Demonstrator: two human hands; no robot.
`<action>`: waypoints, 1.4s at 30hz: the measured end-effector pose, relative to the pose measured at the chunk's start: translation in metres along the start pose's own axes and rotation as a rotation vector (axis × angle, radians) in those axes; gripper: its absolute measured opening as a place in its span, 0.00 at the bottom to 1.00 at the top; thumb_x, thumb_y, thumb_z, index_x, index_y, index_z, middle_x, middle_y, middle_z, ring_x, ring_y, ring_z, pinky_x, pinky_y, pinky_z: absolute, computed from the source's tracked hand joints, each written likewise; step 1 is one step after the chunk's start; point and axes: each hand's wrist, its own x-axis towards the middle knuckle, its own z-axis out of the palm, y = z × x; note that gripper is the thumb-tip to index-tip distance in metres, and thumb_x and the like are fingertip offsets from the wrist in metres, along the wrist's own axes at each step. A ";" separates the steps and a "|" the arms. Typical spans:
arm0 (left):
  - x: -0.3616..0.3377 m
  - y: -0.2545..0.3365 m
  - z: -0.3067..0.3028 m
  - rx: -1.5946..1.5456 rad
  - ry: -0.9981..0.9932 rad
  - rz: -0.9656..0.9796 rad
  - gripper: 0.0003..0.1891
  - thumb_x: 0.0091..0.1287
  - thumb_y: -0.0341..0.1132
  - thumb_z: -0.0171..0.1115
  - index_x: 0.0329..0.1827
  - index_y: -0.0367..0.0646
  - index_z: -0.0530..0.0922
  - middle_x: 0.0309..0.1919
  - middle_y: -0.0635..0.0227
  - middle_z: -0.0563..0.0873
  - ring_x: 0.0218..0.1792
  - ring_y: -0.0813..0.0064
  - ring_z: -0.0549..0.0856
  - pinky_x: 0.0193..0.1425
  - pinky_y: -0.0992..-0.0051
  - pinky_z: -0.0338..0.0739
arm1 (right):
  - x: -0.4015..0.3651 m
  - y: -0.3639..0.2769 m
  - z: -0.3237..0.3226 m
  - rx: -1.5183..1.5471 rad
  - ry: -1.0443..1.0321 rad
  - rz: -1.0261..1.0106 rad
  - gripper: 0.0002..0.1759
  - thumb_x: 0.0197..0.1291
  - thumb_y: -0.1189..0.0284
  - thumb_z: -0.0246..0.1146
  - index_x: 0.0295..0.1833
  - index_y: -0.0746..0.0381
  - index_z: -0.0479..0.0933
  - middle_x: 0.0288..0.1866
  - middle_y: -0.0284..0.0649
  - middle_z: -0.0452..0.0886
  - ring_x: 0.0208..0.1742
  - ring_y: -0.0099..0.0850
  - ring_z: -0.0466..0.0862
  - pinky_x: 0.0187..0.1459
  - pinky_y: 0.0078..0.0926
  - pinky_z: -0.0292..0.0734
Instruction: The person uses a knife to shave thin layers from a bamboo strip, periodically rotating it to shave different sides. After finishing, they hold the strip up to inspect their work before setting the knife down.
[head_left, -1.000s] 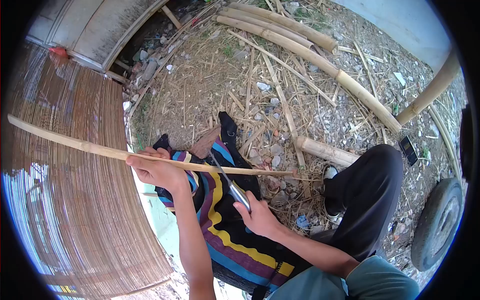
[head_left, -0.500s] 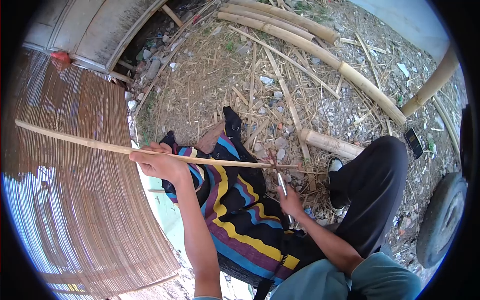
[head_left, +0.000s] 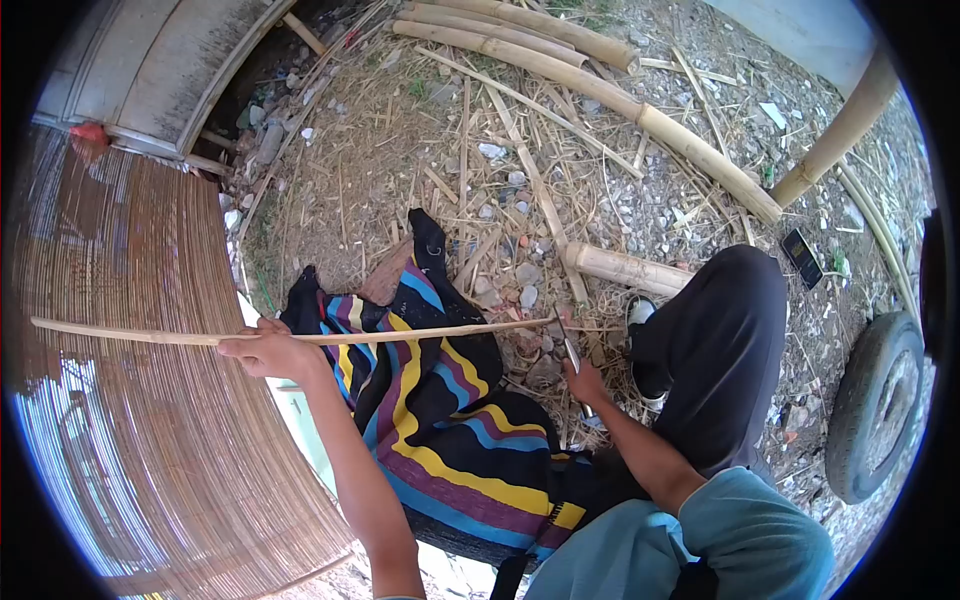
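My left hand (head_left: 268, 352) is closed around a long, thin bamboo strip (head_left: 420, 334), which lies nearly level across the view. The strip's right end meets the blade of a knife (head_left: 571, 352). My right hand (head_left: 586, 383) is closed on the knife's metal handle. Beneath the strip, a striped cloth (head_left: 450, 440) in black, yellow, blue and purple covers part of my lap. A flat reddish-brown piece (head_left: 386, 275) lies at the cloth's upper edge.
Bamboo poles (head_left: 590, 85) lie on the littered ground, with a shorter piece (head_left: 630, 270) beside my knee. A slatted bamboo screen (head_left: 170, 420) stands at left. A phone (head_left: 802, 258) and a tire (head_left: 876, 408) are at right.
The view has shifted, so the surroundings appear further left. The strip's left end has dropped, making it more level, and its right end now sits at the knife blade instead of reaching past it.
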 end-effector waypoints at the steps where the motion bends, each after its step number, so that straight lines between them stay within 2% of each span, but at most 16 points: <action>1: -0.002 0.003 0.003 -0.005 -0.005 -0.006 0.25 0.73 0.56 0.36 0.22 0.47 0.57 0.14 0.74 0.60 0.15 0.81 0.60 0.17 0.80 0.57 | 0.009 0.008 0.011 0.000 0.009 0.004 0.28 0.66 0.50 0.46 0.42 0.69 0.70 0.28 0.56 0.79 0.30 0.54 0.80 0.34 0.48 0.74; 3: -0.006 0.005 0.005 -0.020 0.013 0.021 0.25 0.73 0.56 0.36 0.22 0.47 0.57 0.14 0.74 0.59 0.14 0.81 0.59 0.17 0.80 0.57 | 0.019 0.017 0.022 0.062 -0.113 0.067 0.31 0.65 0.47 0.44 0.44 0.69 0.70 0.26 0.54 0.79 0.28 0.51 0.81 0.33 0.45 0.75; 4: -0.004 0.003 0.002 -0.015 -0.013 0.024 0.25 0.73 0.55 0.36 0.23 0.47 0.57 0.15 0.74 0.60 0.15 0.81 0.59 0.17 0.80 0.57 | 0.009 -0.002 0.025 0.087 -0.039 0.040 0.30 0.65 0.48 0.46 0.44 0.68 0.70 0.23 0.52 0.77 0.24 0.47 0.81 0.31 0.42 0.75; 8: -0.003 0.000 0.000 -0.021 -0.040 0.022 0.24 0.73 0.55 0.37 0.23 0.46 0.57 0.15 0.74 0.60 0.15 0.81 0.60 0.17 0.80 0.58 | -0.026 -0.081 0.007 0.319 -0.048 -0.181 0.27 0.65 0.49 0.48 0.44 0.66 0.72 0.24 0.51 0.77 0.25 0.47 0.80 0.31 0.41 0.73; 12: 0.000 -0.003 -0.003 -0.005 -0.039 0.041 0.24 0.72 0.55 0.38 0.24 0.47 0.58 0.16 0.74 0.60 0.15 0.81 0.60 0.17 0.80 0.58 | -0.022 -0.079 -0.003 0.314 -0.010 -0.280 0.26 0.65 0.51 0.49 0.44 0.66 0.72 0.24 0.51 0.77 0.30 0.50 0.80 0.33 0.42 0.72; 13: 0.000 -0.001 -0.004 -0.030 -0.033 0.041 0.24 0.72 0.56 0.38 0.24 0.47 0.57 0.16 0.74 0.60 0.16 0.82 0.61 0.18 0.81 0.57 | -0.016 -0.063 -0.001 0.315 -0.013 -0.274 0.26 0.65 0.51 0.49 0.44 0.66 0.72 0.24 0.51 0.77 0.30 0.50 0.80 0.33 0.42 0.72; 15: -0.003 0.003 -0.004 -0.030 -0.021 0.024 0.24 0.72 0.56 0.38 0.23 0.48 0.57 0.16 0.74 0.60 0.16 0.82 0.61 0.17 0.81 0.57 | 0.008 -0.020 0.003 0.150 -0.145 -0.009 0.33 0.64 0.45 0.46 0.49 0.67 0.72 0.35 0.60 0.79 0.43 0.54 0.79 0.46 0.46 0.72; 19: -0.010 0.010 0.004 0.008 0.020 0.017 0.25 0.72 0.57 0.38 0.23 0.48 0.57 0.16 0.73 0.61 0.16 0.81 0.62 0.17 0.80 0.59 | 0.018 -0.008 -0.007 0.107 -0.172 -0.039 0.34 0.64 0.44 0.45 0.47 0.68 0.73 0.36 0.60 0.79 0.44 0.55 0.79 0.46 0.46 0.72; 21: -0.009 0.005 0.001 0.038 0.007 0.041 0.25 0.72 0.57 0.38 0.23 0.47 0.57 0.16 0.73 0.61 0.16 0.81 0.62 0.18 0.80 0.59 | 0.023 -0.005 0.020 0.196 -0.109 0.045 0.29 0.65 0.49 0.48 0.40 0.68 0.72 0.23 0.50 0.77 0.30 0.49 0.81 0.34 0.43 0.73; 23: -0.009 0.007 0.006 0.043 -0.022 0.069 0.25 0.72 0.57 0.38 0.24 0.47 0.58 0.16 0.73 0.61 0.16 0.81 0.62 0.18 0.80 0.59 | 0.004 -0.032 -0.003 0.239 -0.151 0.120 0.28 0.65 0.49 0.48 0.38 0.67 0.71 0.23 0.49 0.77 0.29 0.44 0.81 0.34 0.42 0.74; 25: -0.014 0.013 0.008 0.036 0.007 0.057 0.25 0.71 0.57 0.39 0.25 0.46 0.59 0.16 0.74 0.61 0.16 0.81 0.62 0.18 0.81 0.60 | -0.015 -0.056 -0.017 0.203 -0.077 -0.098 0.31 0.64 0.47 0.48 0.47 0.68 0.73 0.31 0.58 0.79 0.37 0.54 0.81 0.39 0.46 0.73; 28: -0.011 0.009 0.004 0.056 0.014 0.049 0.25 0.72 0.57 0.39 0.25 0.45 0.61 0.17 0.74 0.60 0.17 0.82 0.62 0.19 0.81 0.60 | -0.034 -0.102 -0.025 0.363 -0.176 -0.233 0.29 0.63 0.49 0.50 0.48 0.67 0.72 0.31 0.58 0.79 0.37 0.55 0.80 0.38 0.46 0.73; 32: -0.006 0.005 0.000 0.056 0.015 0.055 0.24 0.72 0.56 0.38 0.26 0.45 0.61 0.17 0.74 0.60 0.17 0.82 0.63 0.18 0.80 0.60 | -0.026 -0.090 -0.016 0.238 -0.094 -0.282 0.28 0.63 0.49 0.51 0.49 0.65 0.72 0.33 0.59 0.79 0.40 0.56 0.79 0.41 0.46 0.73; 34: 0.004 -0.003 -0.009 0.076 0.001 0.028 0.24 0.72 0.56 0.39 0.31 0.42 0.63 0.18 0.72 0.62 0.17 0.81 0.65 0.18 0.80 0.61 | -0.007 -0.042 -0.013 0.189 -0.071 0.047 0.31 0.63 0.46 0.49 0.50 0.66 0.72 0.36 0.60 0.79 0.42 0.54 0.79 0.44 0.47 0.73; 36: 0.007 -0.005 -0.009 0.077 -0.021 0.005 0.24 0.72 0.55 0.39 0.35 0.39 0.65 0.19 0.70 0.64 0.18 0.80 0.66 0.18 0.79 0.63 | 0.013 0.010 -0.033 -0.035 -0.172 0.167 0.34 0.63 0.45 0.48 0.52 0.67 0.72 0.40 0.62 0.79 0.45 0.54 0.79 0.46 0.47 0.72; 42: 0.007 -0.007 -0.001 0.083 0.003 0.052 0.26 0.71 0.58 0.40 0.35 0.38 0.66 0.19 0.70 0.65 0.19 0.80 0.67 0.20 0.78 0.64 | 0.012 0.004 -0.004 0.115 -0.148 0.222 0.35 0.62 0.43 0.47 0.47 0.69 0.74 0.39 0.62 0.79 0.45 0.54 0.80 0.47 0.46 0.73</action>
